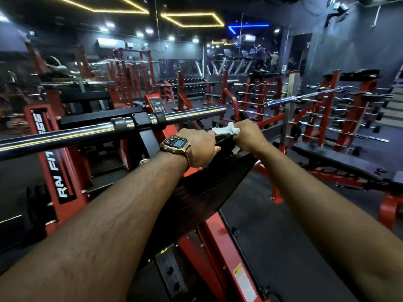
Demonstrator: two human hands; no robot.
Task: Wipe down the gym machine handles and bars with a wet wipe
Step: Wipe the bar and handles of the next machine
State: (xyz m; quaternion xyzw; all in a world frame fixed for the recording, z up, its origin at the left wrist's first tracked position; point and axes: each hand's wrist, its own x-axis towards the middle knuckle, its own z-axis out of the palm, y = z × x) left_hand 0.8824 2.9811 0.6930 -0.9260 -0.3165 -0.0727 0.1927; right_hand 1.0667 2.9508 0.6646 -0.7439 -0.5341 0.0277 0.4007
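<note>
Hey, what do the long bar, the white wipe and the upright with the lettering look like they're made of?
Long bar: polished metal, probably chromed steel; it mirrors the ceiling lights.
White wipe: soft, crumpled paper or nonwoven cloth, matte.
Lettered upright: likely steel, painted glossy red, with a black sticker.

Left hand (199, 147) and right hand (247, 136): fingers curl away from the camera, so the fingertips are hidden. Wet wipe (226, 128) shows only as a crumpled white bit between the hands, the rest covered. Handle (224, 140) under them is mostly hidden (just a dark sliver in the gap). Chrome bar (87, 132) is cut off by the left edge. Watch (176, 143) display is too small to read. People on the treadmills (261, 55) at the back are blurred.
</note>
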